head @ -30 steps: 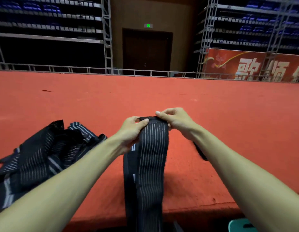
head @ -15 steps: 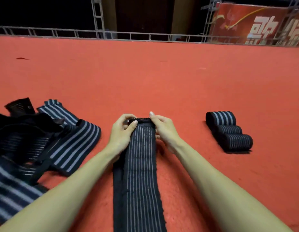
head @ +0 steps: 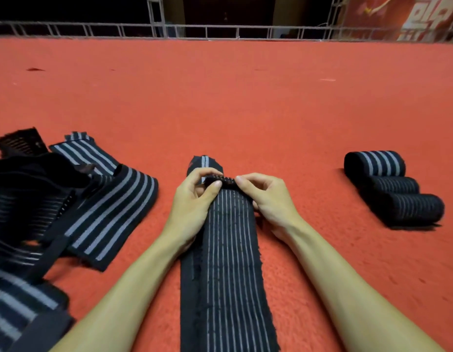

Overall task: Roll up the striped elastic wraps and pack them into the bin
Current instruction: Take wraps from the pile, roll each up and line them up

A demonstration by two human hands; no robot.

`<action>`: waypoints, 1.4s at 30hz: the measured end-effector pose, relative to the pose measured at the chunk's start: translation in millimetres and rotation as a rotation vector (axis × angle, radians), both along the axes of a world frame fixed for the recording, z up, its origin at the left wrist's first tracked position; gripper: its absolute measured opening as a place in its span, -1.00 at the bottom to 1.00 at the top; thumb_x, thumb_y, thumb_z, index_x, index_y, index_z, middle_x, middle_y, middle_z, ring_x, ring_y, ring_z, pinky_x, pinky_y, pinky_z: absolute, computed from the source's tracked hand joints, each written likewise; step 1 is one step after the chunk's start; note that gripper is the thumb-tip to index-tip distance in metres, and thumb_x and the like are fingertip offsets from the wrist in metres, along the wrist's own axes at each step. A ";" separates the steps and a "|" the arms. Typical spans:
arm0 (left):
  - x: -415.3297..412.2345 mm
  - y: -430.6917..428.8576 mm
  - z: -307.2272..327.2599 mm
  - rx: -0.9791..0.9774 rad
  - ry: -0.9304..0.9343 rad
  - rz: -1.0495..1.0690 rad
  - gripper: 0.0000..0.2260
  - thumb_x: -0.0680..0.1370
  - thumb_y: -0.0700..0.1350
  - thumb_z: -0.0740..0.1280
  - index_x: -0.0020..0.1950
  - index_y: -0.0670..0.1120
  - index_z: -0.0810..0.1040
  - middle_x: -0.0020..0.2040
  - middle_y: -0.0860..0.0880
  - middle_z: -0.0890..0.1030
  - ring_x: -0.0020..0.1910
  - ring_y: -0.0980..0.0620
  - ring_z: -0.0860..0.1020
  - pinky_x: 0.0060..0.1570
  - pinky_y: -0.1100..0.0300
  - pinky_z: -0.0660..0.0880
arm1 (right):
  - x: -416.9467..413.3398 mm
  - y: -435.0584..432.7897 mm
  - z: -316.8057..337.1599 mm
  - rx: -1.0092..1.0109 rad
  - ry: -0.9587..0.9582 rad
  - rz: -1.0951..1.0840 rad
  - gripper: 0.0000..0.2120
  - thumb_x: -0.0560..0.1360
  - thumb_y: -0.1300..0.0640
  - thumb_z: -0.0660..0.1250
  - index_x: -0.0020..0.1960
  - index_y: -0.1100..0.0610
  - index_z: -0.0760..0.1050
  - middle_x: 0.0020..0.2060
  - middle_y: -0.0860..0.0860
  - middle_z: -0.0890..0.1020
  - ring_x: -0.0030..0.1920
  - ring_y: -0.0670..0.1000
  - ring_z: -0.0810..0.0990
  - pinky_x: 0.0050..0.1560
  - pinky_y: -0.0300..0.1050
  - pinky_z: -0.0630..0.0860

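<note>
A long black elastic wrap with thin white stripes (head: 228, 270) lies flat on the red carpet, running from the bottom edge up to my hands. My left hand (head: 192, 204) and my right hand (head: 268, 199) pinch its far end, which is folded over into a small tight roll between thumbs and fingertips. A short dark tip of wrap (head: 204, 162) sticks out beyond my left fingers. Three rolled wraps (head: 395, 191) lie side by side on the carpet at the right. No bin is in view.
A loose heap of unrolled black striped wraps (head: 68, 209) covers the carpet at the left, reaching the bottom-left corner. The red carpet (head: 220, 102) stretches far ahead to a metal railing (head: 220, 31) along its back edge.
The camera has tilted down, bringing the rolled wraps at the right into view. The wrap's end, first held up, now lies on the carpet and is folded into a small roll.
</note>
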State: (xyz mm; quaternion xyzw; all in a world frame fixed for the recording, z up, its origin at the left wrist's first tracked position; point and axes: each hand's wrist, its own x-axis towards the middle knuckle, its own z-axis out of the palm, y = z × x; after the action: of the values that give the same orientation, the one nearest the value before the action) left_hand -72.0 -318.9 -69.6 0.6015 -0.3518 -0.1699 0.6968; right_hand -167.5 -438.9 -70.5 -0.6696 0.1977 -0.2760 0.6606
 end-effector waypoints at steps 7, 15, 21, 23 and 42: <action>-3.3 1.5 0.1 -0.003 0.003 -0.031 -0.87 0.57 -0.23 0.28 0.05 -0.05 0.55 -0.12 0.09 0.60 -0.18 0.26 0.54 -0.13 0.39 0.45 | 0.4 2.7 -2.2 -0.040 -0.105 -0.067 -0.93 0.47 0.28 0.41 -0.09 0.15 0.64 -0.17 0.09 0.69 -0.19 -0.07 0.61 -0.19 -0.22 0.54; -8.3 0.5 0.2 0.000 0.005 -0.087 -0.83 0.60 -0.25 0.23 0.17 -0.12 0.50 -0.16 0.07 0.58 -0.26 0.34 0.54 -0.22 0.47 0.43 | -4.6 4.0 1.4 -0.129 -0.106 -0.153 -0.86 0.42 0.35 0.44 -0.16 0.13 0.61 -0.33 -0.05 0.65 -0.36 -0.20 0.56 -0.43 -0.39 0.40; -1.8 1.3 -6.0 0.085 -0.082 -0.064 -0.81 0.61 -0.23 0.22 0.15 0.00 0.50 -0.11 0.03 0.59 -0.21 0.26 0.54 -0.17 0.35 0.46 | -6.0 5.4 1.2 -0.082 -0.088 -0.121 -0.85 0.40 0.35 0.45 -0.16 0.11 0.63 -0.27 -0.01 0.67 -0.28 -0.14 0.60 -0.27 -0.28 0.51; -0.7 2.3 -7.0 0.061 -0.105 -0.045 -0.82 0.62 -0.25 0.21 0.09 0.01 0.49 -0.07 0.04 0.58 -0.16 0.24 0.54 -0.13 0.34 0.45 | -6.3 7.7 3.3 -0.061 -0.093 -0.098 -0.90 0.44 0.28 0.44 -0.11 0.12 0.64 -0.25 -0.01 0.67 -0.27 -0.14 0.60 -0.29 -0.27 0.50; -8.8 6.7 4.5 -0.029 0.039 -0.057 -0.77 0.52 0.01 0.25 0.14 -0.01 0.52 -0.03 0.02 0.59 -0.10 0.20 0.55 -0.07 0.33 0.49 | -9.5 12.5 8.9 -0.020 -0.121 -0.044 -0.79 0.46 0.39 0.37 -0.12 0.09 0.61 -0.20 0.06 0.67 -0.18 0.03 0.59 -0.14 -0.01 0.47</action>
State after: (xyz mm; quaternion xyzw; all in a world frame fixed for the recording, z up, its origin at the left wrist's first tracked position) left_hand -80.8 -312.2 -65.1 0.5778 -0.3576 -0.1961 0.7070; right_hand -177.1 -426.4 -61.6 -0.6538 0.1692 -0.3322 0.6584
